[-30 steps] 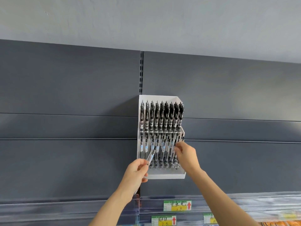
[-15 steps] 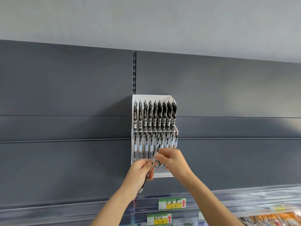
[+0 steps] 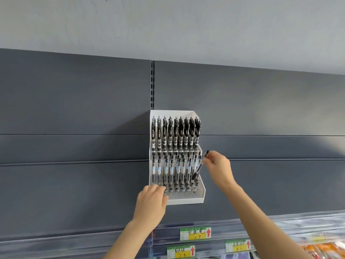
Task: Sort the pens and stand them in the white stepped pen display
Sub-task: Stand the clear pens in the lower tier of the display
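**Q:** What does the head view show?

**A:** A white stepped display (image 3: 186, 201) hangs on a grey wall panel (image 3: 74, 109). An upper row (image 3: 175, 133) of black pens stands full. A lower row (image 3: 171, 171) of clear pens stands below it, with open holes (image 3: 188, 188) along the front step. Yellow price tags (image 3: 195, 233) sit on a shelf edge underneath.

**Q:** Where is the pen being placed?

**A:** The right hand (image 3: 217, 169) pinches one pen (image 3: 199, 168) near its top, between thumb and fingertips. The pen tilts, with its tip pointing down and left, just above the right end of the lower step. It is not yet seated.

**Q:** And the other hand?

**A:** The left hand (image 3: 151, 202) rests against the display's front left corner. Its fingers reach onto the step, but I cannot tell whether they clasp it or only touch.

**Q:** What could go wrong?

**A:** The tilt is the likely trouble. Pushed down at this angle, the tip could skid off a hole's rim, or lean into the neighbouring clear pens and knock them askew. A high pinch gives little control of the tip. If the left hand is not truly bracing, a firm push might also rock the display. A dropped pen would fall towards the shelf below.
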Tool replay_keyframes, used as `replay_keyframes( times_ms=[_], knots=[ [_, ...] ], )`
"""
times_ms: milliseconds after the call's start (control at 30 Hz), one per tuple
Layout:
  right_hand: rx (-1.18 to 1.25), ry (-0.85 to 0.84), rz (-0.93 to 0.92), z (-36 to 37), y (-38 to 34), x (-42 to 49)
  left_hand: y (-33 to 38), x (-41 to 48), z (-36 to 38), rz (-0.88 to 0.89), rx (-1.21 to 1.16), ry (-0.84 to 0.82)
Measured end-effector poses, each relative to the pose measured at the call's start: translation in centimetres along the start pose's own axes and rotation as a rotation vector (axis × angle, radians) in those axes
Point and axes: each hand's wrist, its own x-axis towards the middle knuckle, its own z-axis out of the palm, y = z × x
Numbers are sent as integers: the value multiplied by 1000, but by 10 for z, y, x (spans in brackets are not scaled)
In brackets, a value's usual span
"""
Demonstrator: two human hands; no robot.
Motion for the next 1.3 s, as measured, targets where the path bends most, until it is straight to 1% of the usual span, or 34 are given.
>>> replay_keyframes(
  times_ms=[100,233,367,533,800,933,1033,1200,1300],
  knots=[
    [-66,-35,-34,9,-3,4,-2,-2,0,13,74,-7],
    [-231,-72,-68,11,-9,12,-5,-5,0,9,102,-27],
    [-366,-166,-4,23,3,5,-7,-8,4,8,68,-51],
    [-309,-155,48,33,11,-3,-8,-12,6,-2,24,-68],
    [-214,-181,83,22,23,-16,7,-12,6,-7,-31,-65],
    [-240,-237,103,-3,49,-38,36,-7,9,21,-42,-73],
    [-314,-264,141,-35,80,-53,71,-2,18,60,-42,-82],
    [-526,-278,138,-112,135,-71,145,1,44,105,-58,-121],
    [-593,-285,150,-162,168,-82,198,0,60,133,-70,-137]
  ],
)
